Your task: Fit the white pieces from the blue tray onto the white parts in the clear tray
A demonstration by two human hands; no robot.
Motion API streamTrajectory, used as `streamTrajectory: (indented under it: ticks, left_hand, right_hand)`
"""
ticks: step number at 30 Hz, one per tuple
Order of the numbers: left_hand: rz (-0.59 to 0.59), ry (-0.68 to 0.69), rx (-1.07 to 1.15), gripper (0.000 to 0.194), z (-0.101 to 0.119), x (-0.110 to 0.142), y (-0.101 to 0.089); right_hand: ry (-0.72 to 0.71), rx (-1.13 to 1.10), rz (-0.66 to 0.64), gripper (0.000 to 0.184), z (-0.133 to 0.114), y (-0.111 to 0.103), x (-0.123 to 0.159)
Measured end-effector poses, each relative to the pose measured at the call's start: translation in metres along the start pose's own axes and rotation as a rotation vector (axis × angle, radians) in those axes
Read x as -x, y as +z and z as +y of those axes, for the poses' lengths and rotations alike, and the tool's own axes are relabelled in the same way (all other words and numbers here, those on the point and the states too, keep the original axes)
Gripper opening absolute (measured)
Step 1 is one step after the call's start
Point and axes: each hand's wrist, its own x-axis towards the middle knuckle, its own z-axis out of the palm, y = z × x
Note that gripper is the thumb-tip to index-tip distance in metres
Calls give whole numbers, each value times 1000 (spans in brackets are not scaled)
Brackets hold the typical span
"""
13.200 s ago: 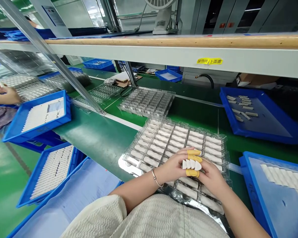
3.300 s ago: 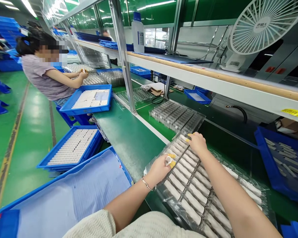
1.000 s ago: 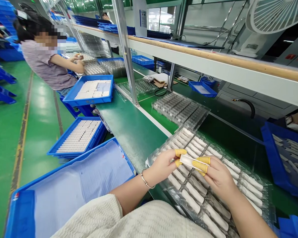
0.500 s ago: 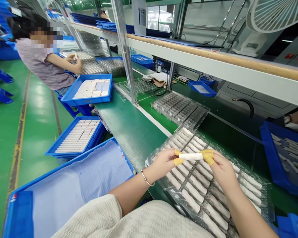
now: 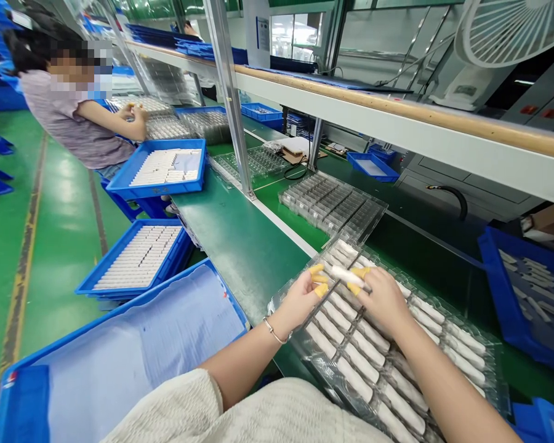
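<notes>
From my head view I see one long shelf (image 5: 397, 126) above one green table (image 5: 231, 224). Four larger blue trays stand out: one cloth-lined tray (image 5: 120, 351), an upper row tray (image 5: 159, 190) and a lower row tray (image 5: 85, 284) holding white pieces, and one right-side tray (image 5: 501, 307) with loose pieces I cannot count surely. One person (image 5: 74, 123) sits at far left; one fan (image 5: 512, 34) stands at upper right. Two hands work over one filled clear tray (image 5: 497, 363). My right hand (image 5: 384, 300) pinches one white piece (image 5: 344, 275) above it; my left hand (image 5: 299, 298), wearing one bracelet (image 5: 275, 333), has thumb and fingers parted just beside its end.
</notes>
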Motion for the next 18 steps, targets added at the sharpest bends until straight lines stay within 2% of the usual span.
streamTrajectory:
  ticks: [3,7,13,18]
  left_hand:
    - [71,79,-48,53,-13,-1,-2]
    - [58,74,-129,46,-16,1,-2]
    - [34,82,-241,40,-18,3,-3]
    - [52,92,-260,40,-20,1,-4]
  right_hand:
    - [226,46,8,29,18,14,-35]
    - [374,87,-12,28,29,35,-70]
    - [411,85,-95,23,24,57,-87]
    - [389,49,-132,34,33,51,-76]
